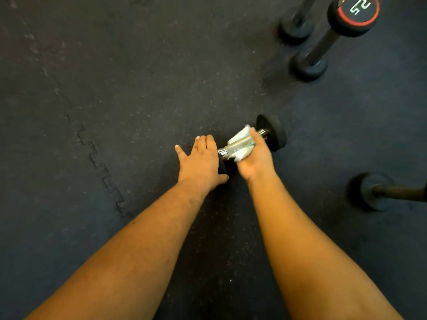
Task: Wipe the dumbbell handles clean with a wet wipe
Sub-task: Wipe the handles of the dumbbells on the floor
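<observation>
A small dumbbell [272, 132] with black round heads and a shiny knurled handle [240, 144] lies on the dark rubber floor. My left hand [201, 160] rests flat on its near head, fingers straight, hiding most of that head. My right hand [254, 155] grips the handle from the right side with a white wet wipe [240, 135] wrapped under and around the metal; the wipe shows above and below the handle.
Two upright dumbbells stand at the far right, one marked 25 with a red ring [355, 12] and one behind it [298, 21]. Another dumbbell [379, 190] lies at the right edge. A jigsaw seam [99, 162] between floor mats runs down the left.
</observation>
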